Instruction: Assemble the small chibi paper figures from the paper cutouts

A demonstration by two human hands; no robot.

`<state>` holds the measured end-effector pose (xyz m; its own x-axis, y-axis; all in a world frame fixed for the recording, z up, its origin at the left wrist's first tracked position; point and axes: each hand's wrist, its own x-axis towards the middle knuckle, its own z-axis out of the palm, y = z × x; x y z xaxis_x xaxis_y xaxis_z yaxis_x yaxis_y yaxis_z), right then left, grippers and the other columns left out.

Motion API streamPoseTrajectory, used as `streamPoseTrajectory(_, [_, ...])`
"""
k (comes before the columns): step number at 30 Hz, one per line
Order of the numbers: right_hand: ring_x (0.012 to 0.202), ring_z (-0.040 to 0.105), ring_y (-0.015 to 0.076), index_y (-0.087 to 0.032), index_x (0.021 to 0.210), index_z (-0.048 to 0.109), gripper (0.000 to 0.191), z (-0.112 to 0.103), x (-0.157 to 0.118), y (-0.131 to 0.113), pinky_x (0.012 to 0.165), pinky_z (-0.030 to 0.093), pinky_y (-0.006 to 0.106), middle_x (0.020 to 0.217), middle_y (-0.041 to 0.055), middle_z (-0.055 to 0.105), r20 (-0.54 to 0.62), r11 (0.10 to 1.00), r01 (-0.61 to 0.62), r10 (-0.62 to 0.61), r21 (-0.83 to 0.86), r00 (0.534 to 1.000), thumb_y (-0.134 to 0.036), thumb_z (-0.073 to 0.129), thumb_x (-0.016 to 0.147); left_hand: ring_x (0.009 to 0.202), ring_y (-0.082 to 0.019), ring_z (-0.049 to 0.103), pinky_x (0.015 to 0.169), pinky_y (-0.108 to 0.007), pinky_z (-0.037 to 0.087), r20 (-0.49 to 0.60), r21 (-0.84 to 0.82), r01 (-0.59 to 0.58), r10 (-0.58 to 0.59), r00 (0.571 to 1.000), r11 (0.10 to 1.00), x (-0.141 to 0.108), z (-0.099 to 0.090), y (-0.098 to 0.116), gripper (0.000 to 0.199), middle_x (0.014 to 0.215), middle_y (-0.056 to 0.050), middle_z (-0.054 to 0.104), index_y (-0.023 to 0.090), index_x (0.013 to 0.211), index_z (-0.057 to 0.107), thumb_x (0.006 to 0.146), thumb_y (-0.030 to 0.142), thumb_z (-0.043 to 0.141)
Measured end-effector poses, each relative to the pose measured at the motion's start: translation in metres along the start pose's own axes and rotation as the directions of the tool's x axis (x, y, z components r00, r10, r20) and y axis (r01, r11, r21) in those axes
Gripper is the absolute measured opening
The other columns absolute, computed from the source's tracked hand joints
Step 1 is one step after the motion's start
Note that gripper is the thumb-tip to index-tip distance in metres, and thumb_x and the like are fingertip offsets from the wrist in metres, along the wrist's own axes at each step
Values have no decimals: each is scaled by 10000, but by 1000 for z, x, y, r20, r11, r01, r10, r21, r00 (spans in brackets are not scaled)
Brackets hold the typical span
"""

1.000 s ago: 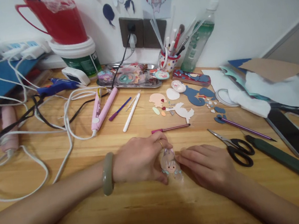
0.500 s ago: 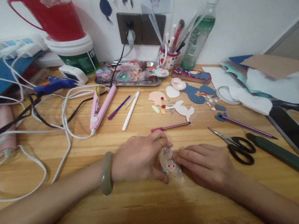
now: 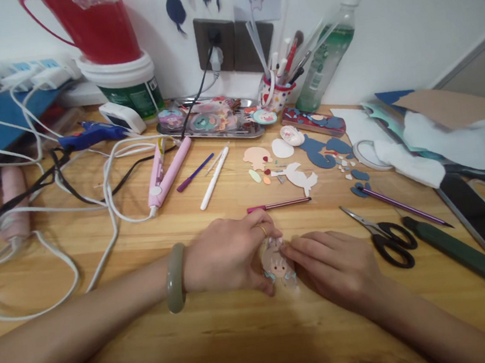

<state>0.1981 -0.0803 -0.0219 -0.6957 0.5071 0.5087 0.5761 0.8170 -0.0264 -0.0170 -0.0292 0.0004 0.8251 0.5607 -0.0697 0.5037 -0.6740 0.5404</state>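
Our left hand (image 3: 225, 255) has its fingers clamped around the small figure (image 3: 278, 266), low at the tabletop (image 3: 193, 352); our right hand (image 3: 338, 261) touches its side, pinching or not, we cannot tell. Probably light, slippery: better hold the edges.

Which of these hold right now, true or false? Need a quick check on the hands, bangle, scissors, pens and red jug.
1. The left hand and right hand both touch the cartoon-figure cutout. True.
2. The grey-green bangle is on the right arm. False: it is on the left arm.
3. The black-handled scissors lie between the hands. False: they lie to the right of the right hand.
4. The white pen lies left of the magenta-ended pen. True.
5. The red jug stands directly on the tabletop. False: it sits on the white-and-green tub.
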Motion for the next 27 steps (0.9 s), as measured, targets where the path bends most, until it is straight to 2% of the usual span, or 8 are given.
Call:
streamPoseTrajectory(3, [801,601,159,-107,987,590,231,-1,1,0,632,462,277,867,54,673,8,1000,16,-16,10,1000,-95,619,757,876,-214,584,679,-301,428,0,-1,-3,3,1000,1000,-1,0,0,646,1154,-7,501,220,1133,454,605,486,713])
streamPoseTrajectory(9, [784,603,156,-118,984,596,231,-2,2,-1,651,478,276,877,59,673,-19,998,-41,40,-54,999,-101,622,755,897,-227,577,689,-302,423,-9,18,-20,20,1000,1000,0,0,-1,658,1158,-23,499,221,1135,447,602,502,712])
streamPoseTrajectory(27, [765,599,151,-127,986,595,224,0,4,-2,628,471,269,869,52,673,-3,997,-40,40,-63,999,-105,611,764,888,-222,576,689,-296,422,6,12,-10,10,1000,1000,0,0,0,662,1142,-25,493,220,1135,445,599,498,716])
